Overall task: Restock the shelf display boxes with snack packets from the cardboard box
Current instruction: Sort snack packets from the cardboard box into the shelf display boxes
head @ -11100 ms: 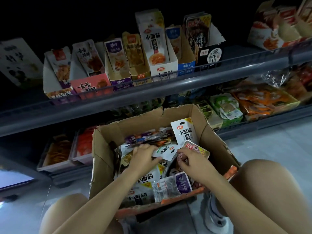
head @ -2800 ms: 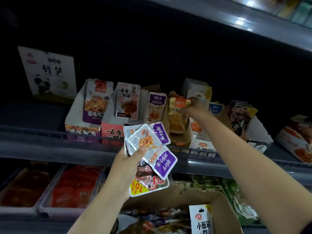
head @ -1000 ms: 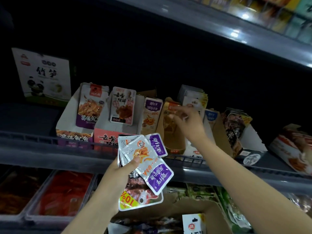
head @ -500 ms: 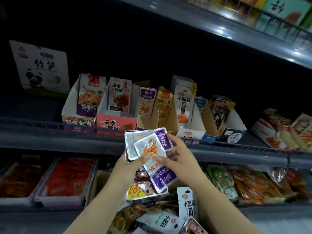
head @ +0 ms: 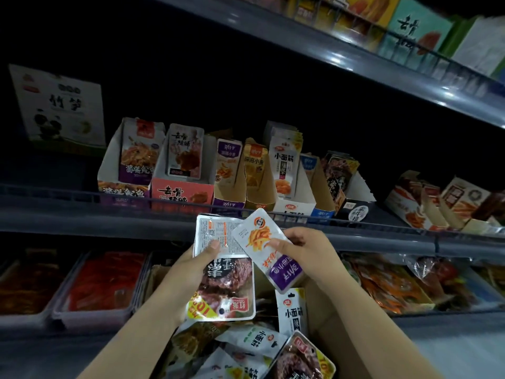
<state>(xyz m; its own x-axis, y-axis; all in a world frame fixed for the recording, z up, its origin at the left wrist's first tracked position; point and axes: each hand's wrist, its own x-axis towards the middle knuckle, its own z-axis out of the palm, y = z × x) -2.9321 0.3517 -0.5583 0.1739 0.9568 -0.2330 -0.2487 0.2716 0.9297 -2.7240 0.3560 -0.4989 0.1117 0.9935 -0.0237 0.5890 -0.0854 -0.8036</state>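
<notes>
Now purple-white packet (head: pixel 269 250) pinched at upper right edge by right hand (head: pixel 306 248), fingers curled on it. Remaining packet stack (head: pixel 222 272) gripped by left hand (head: pixel 191 269), thumb pressed on top. Both held above cardboard box (head: pixel 325 332), below shelf display boxes (head: pixel 232 173). Packet judged light, floppy, slick film; best taken at sealed edge.

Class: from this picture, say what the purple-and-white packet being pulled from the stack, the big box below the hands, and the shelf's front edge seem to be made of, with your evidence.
Purple-and-white packet, pinched by the right hand: glossy plastic or foil film, probably; it shines and has flat sealed edges.
Cardboard box: plain brown cardboard, matte.
Shelf edge: smooth grey, with soft highlights; painted metal or plastic, unclear.
</notes>
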